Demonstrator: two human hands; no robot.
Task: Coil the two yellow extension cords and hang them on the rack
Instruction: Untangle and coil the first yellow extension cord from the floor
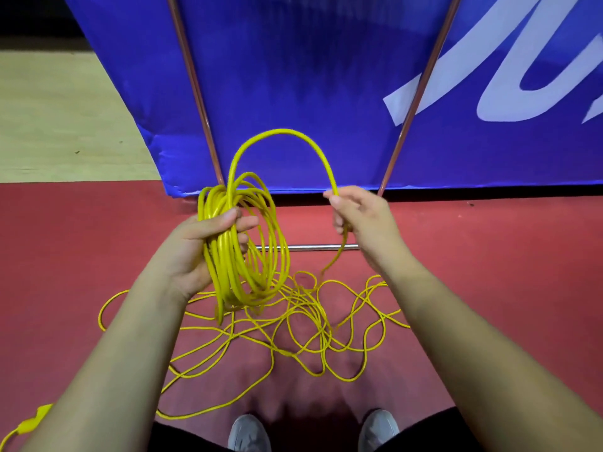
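Note:
My left hand (pixel 199 246) grips a bundle of several yellow cord loops (pixel 238 256) held upright at chest height. From the bundle one strand arches up and over (pixel 280 133) to my right hand (pixel 359 216), which pinches it and lets it trail down to the floor. A loose tangle of yellow cord (pixel 310 324) lies on the red floor below both hands. A yellow plug (pixel 32 419) lies at the bottom left. The rack's copper-coloured uprights (pixel 195 93) rise on both sides, and its metal base bar (pixel 310 246) runs across the floor behind the coil.
A blue banner (pixel 293 76) with white lettering hangs behind the rack. A pale wooden floor (pixel 58 109) lies at the far left beyond the red floor (pixel 489 272). My two grey shoes (pixel 249 433) stand at the bottom edge.

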